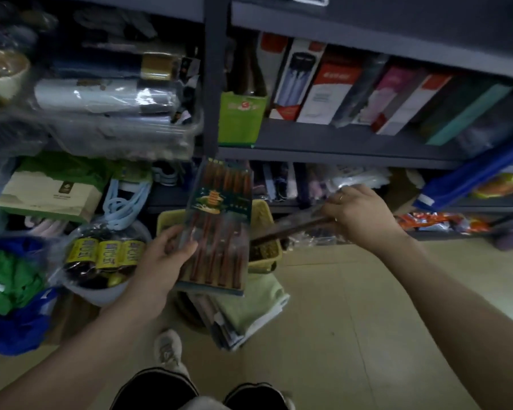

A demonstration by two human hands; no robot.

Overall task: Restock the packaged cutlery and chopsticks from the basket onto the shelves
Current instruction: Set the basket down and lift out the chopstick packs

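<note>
Two packs: I am holding one in each hand, both above the basket (pixel 264 229).
Left grip: my left hand (pixel 163 258) is curling round the lower left edge of a flat chopstick pack (pixel 219 229), thumb lying across its clear front, fingers going behind.
Chopstick pack: it is standing nearly upright, dark brown sticks showing through the window, a green and gold label sitting across its middle; its top is reaching up to the edge of the grey shelf (pixel 338 152).
Right grip: my right hand (pixel 359 211) is pinching the end of a slim clear sleeve of brown chopsticks (pixel 290 229), knuckles facing up, a ring showing on one finger.
Slim sleeve: it is slanting down and leftward from my fingers, its far end hanging over the basket's rim.
Basket: the yellow-green woven basket is sitting on the floor below the shelves, partly hidden behind the big pack; what is lying inside I cannot tell.
Shelf above: boxed goods are leaning in a row, with a green packet (pixel 242 113) standing by the upright post.
Floor: folded green cloth (pixel 249 309) is lying beside the basket, near my shoe (pixel 168 350).
</note>
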